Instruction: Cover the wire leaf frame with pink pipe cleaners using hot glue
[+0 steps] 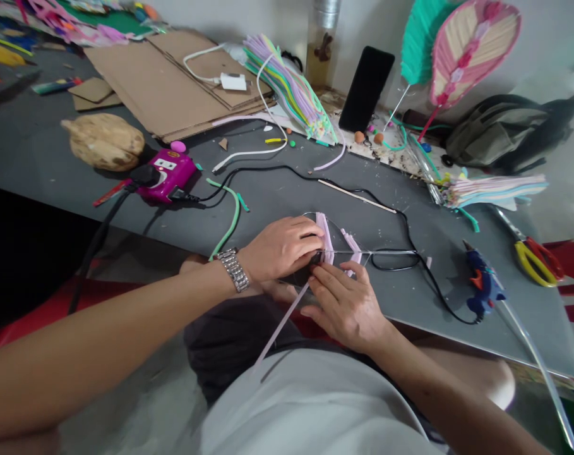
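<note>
A thin wire frame point(336, 224), rounded with a straight stem to the right, is at the table's front edge. Lilac pipe cleaner wraps point(325, 230) cross it in two places. My left hand point(284, 248), with a metal watch on its wrist, is closed on the frame's left side, fingertips at the wraps. Below them, my right hand point(348, 303) pinches at the frame's lower edge. A loose lilac pipe cleaner point(284, 323) runs from its fingertips down towards my lap. My fingers hide part of the frame and the exact grip points.
A glue gun point(484, 284) and scissors point(535, 256) lie to the right. Its black cord loops behind the frame towards a purple power socket point(168, 177). Behind are cardboard sheets point(173, 95), a pipe cleaner bundle point(291, 88), a phone point(367, 88) and a pink leaf-shaped piece point(473, 54).
</note>
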Tool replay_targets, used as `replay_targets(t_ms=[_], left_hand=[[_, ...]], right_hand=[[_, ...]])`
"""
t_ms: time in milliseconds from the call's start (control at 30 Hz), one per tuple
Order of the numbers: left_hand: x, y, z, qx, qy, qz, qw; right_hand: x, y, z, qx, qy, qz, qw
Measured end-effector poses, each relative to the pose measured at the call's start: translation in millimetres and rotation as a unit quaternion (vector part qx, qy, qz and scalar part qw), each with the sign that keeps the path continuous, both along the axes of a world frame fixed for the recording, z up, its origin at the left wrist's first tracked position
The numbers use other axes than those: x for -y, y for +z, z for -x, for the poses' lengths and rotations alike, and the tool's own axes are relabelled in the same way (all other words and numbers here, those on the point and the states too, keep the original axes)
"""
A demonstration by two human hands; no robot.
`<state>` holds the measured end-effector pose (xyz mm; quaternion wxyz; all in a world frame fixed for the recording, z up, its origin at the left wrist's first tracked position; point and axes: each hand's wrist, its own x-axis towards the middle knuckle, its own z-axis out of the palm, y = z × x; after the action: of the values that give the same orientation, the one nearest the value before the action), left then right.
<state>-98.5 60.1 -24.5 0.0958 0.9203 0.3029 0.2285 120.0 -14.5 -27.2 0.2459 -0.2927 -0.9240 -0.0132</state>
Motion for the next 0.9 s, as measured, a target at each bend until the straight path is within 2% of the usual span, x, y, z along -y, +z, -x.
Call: replay_targets(t_ms=[200,600,900], left_hand=[[1.1,-6.0,1.0,0.006,0.001,0.003,1.0],[0.4,-1.2,-1.7,-0.007,0.013,0.015,1.0],[-0.1,-4.3,-0.3,0.002,0.017,0.02,1.0]], right_hand=[[-1.5,1.1,-0.9,0.006,0.002,0.005,1.0],[-3.9,2.4,-3.1,0.002,0.01,0.004,1.0],[-4.0,-0.1,-4.2,-0.003,0.008,0.006,1.0]])
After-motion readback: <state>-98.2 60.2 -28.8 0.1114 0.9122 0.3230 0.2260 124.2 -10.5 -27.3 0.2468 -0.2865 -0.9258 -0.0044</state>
